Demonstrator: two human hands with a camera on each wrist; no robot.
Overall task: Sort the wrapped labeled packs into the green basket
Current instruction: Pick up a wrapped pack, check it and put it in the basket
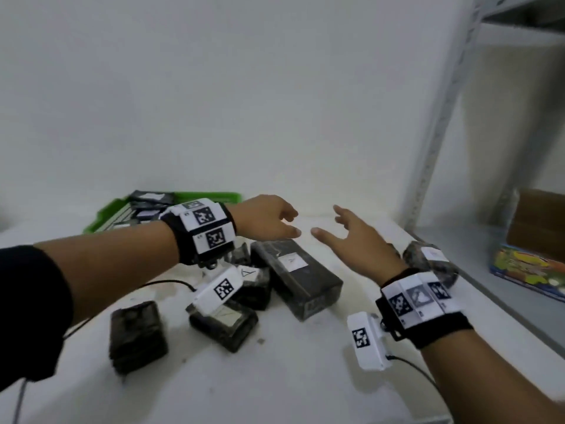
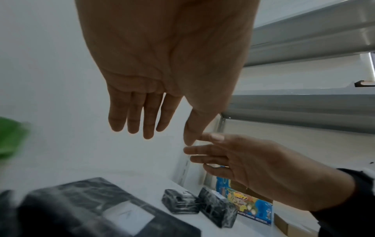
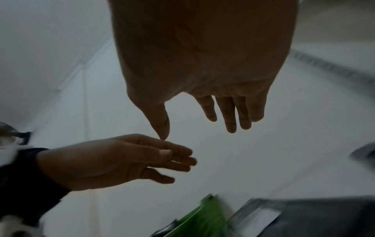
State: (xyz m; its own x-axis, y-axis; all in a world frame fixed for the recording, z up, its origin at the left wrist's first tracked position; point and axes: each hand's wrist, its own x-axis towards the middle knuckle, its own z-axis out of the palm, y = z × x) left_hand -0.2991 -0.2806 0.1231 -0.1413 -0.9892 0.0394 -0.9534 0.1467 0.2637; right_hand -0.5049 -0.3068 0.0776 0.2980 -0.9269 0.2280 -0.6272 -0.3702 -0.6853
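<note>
Several dark wrapped packs with white labels lie on the white table. The largest pack (image 1: 296,276) (image 2: 97,208) sits in the middle, its label up. Just above its far end hover my left hand (image 1: 272,223) (image 2: 154,112) and my right hand (image 1: 345,231) (image 3: 205,112), both open, fingers straight, holding nothing, thumbs nearly meeting. The green basket (image 1: 220,197) stands at the back left with a few packs inside. Smaller packs (image 1: 137,335) (image 1: 223,325) lie near my left forearm, another pack (image 1: 428,261) at the right.
A grey metal shelf unit (image 1: 440,127) rises along the right side, holding a colourful box (image 1: 526,270) and a brown carton (image 1: 538,221). A white wall closes the back. Cables trail from both wrist cameras over the table (image 1: 275,377).
</note>
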